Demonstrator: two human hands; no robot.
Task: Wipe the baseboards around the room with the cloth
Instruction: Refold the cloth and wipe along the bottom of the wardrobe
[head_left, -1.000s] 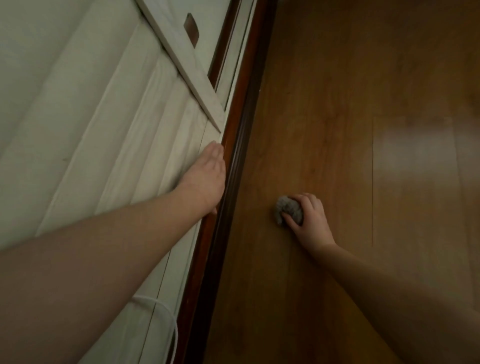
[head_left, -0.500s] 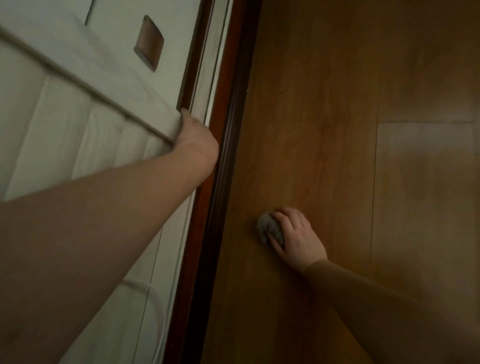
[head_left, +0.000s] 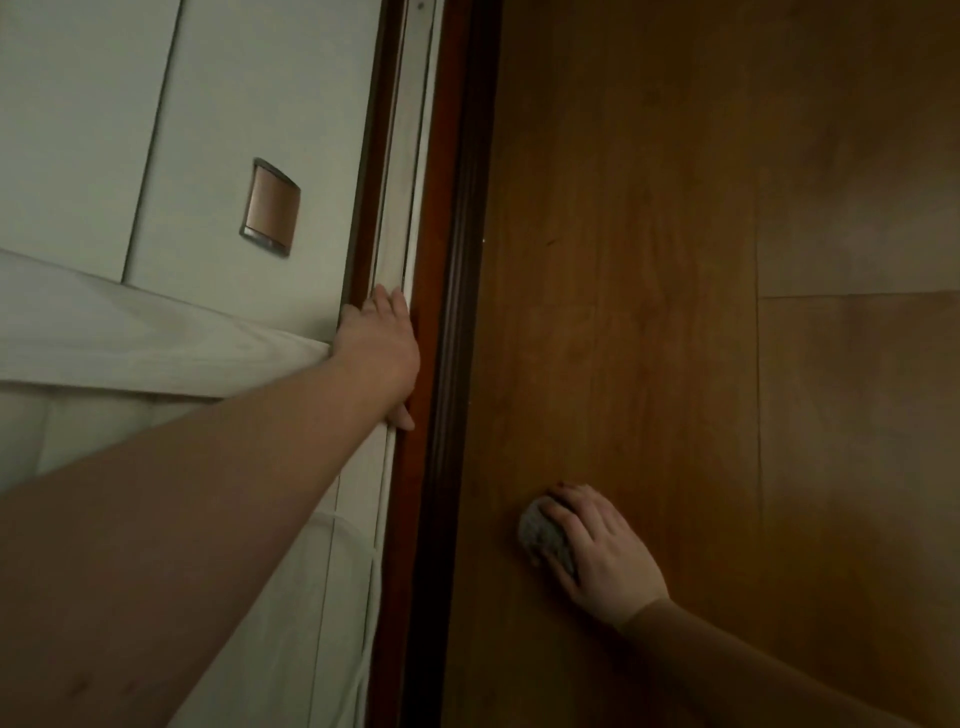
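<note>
One grey cloth (head_left: 545, 538), balled up small, lies on the wooden floor (head_left: 649, 260) near the dark reddish-brown baseboard (head_left: 452, 312) but apart from it. The right hand (head_left: 602, 556) grips the cloth, its fingers curled over the top and pressing it down against the boards. The left hand (head_left: 379, 348) reaches out to the pale wall (head_left: 234, 104) just beside the baseboard's upper edge, fingers straight and close together, lying flat against the white strip that runs along the trim, the thumb tip showing below the palm. A white panel (head_left: 130, 338) crosses the wall beneath the left forearm. Higher on the wall sits a small brown square plate (head_left: 271, 207). A thin white cord (head_left: 363, 545) curves near the bottom of the wall.
</note>
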